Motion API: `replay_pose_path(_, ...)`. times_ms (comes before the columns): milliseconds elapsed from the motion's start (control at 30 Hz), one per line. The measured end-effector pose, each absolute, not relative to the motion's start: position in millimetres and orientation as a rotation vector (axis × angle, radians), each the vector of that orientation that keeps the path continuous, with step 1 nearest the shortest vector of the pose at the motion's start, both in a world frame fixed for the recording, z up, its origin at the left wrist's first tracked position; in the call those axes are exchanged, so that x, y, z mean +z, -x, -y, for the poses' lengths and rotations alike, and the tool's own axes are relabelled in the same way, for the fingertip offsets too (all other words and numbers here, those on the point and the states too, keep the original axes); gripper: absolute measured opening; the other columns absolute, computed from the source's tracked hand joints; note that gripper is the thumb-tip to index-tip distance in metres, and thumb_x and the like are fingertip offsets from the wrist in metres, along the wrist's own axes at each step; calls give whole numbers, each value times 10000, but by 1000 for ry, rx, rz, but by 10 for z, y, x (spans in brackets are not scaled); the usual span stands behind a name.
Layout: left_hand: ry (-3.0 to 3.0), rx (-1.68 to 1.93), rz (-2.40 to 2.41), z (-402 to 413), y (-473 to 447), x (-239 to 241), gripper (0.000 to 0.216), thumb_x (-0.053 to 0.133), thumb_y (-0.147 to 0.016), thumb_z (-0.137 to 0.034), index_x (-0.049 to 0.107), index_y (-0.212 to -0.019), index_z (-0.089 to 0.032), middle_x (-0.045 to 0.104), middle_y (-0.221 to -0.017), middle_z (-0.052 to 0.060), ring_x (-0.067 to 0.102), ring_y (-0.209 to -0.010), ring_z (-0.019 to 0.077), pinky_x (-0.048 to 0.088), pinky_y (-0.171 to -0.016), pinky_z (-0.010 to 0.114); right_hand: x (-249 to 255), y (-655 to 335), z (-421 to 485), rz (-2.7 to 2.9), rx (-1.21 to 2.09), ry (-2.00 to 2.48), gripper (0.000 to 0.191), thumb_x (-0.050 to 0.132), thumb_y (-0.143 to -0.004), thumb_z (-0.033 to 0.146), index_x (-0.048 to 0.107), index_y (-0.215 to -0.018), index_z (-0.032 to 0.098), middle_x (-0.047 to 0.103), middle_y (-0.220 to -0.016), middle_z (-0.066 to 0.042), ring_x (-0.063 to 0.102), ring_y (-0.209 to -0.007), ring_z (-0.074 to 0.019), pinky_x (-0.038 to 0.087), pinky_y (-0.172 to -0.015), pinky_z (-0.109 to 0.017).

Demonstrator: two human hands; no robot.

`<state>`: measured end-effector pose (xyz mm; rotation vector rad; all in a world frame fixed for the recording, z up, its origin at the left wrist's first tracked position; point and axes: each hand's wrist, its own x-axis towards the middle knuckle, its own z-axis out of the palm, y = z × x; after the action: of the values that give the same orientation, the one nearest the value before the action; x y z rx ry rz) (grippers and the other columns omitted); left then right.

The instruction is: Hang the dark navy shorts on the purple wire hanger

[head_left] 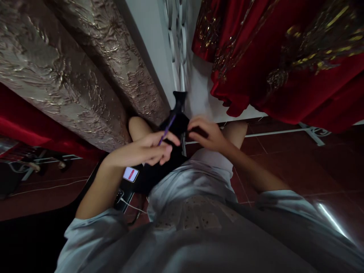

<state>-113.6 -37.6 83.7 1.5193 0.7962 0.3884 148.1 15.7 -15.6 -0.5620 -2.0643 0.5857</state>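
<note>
My left hand (152,148) is closed, with a thin purple stick (168,129) lying between its fingers and pointing up and away. My right hand (206,132) is curled, its thumb and fingers drawn together beside a black cloth (180,123). Motion blurs those fingertips, so whatever they pinch cannot be made out. The black cloth hangs between my knees, and a narrow dark piece (179,100) with a flared end sticks up beyond it. More black material covers my lap beneath the left hand.
A lit phone (131,174) lies left of my lap, near a second dark device (120,196) with a white cable. Textured beige fabric (93,76) hangs close on the left. Red embroidered cloth (250,76) hangs at right, above a white metal stand (311,133) on tiled floor.
</note>
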Motion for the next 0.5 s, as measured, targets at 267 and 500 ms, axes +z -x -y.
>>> replay_pose_path(267, -1912, 780, -1119, 158, 1650, 1032, 240, 655, -961, -493, 785, -959, -291, 569, -651, 36, 476, -533, 155, 322, -461, 253, -274, -1715, -959, 1712, 657, 921, 746, 677, -814, 721, 431, -1426, 372, 424, -1522, -78, 528, -1334, -275, 519, -1066, -483)
replay_pose_path(500, -2002, 1409, -1201, -290, 1606, 989, 327, 751, -906, -538, 701, -1128, -303, 716, -901, -15, 659, -1016, 259, 497, -932, 437, 124, -1793, -1248, 1635, 1166, 842, 534, 737, -761, 732, 675, -961, 241, 698, -994, -88, 672, -1023, -281, 597, -918, -503)
